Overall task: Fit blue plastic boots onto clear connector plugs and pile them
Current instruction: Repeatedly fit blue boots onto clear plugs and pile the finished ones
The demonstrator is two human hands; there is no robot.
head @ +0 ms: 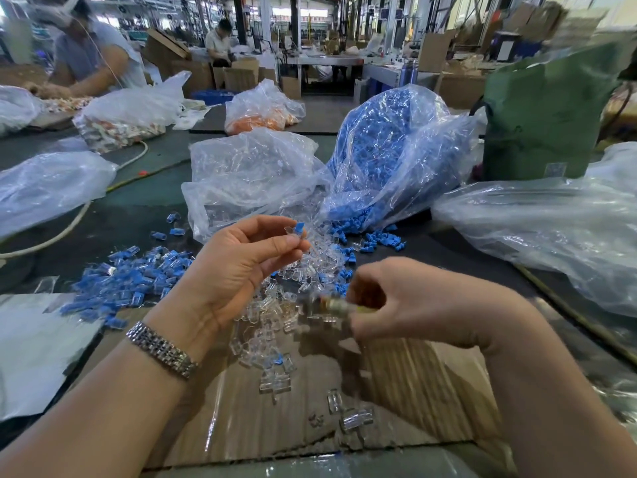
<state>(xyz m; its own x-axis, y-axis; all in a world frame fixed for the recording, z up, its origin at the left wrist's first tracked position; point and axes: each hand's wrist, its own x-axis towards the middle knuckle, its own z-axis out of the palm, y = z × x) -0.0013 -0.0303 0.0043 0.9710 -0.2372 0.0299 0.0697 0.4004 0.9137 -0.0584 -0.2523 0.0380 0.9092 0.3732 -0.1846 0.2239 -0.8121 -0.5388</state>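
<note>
The desk carries several plastic bags; the bag of blue boots lies open at its mouth beside the bag of clear plugs, and both have spilled stock forward, so the loose boots and loose clear plugs mingle near the middle. Risk: unfitted parts could be swept into the finished pile, which sits to the left, close to the loose plugs on the cardboard sheet. The left hand is raised above the loose stock and pinches a clear plug with a blue boot at thumb and fingertips; the grip is light and at the part's edge, so it could slip and fall among unfitted pieces. The right hand is curled round a small object, blurred, so its identity cannot be told. Seating of the boot cannot be confirmed; a half-seated boot could reach the pile.
</note>
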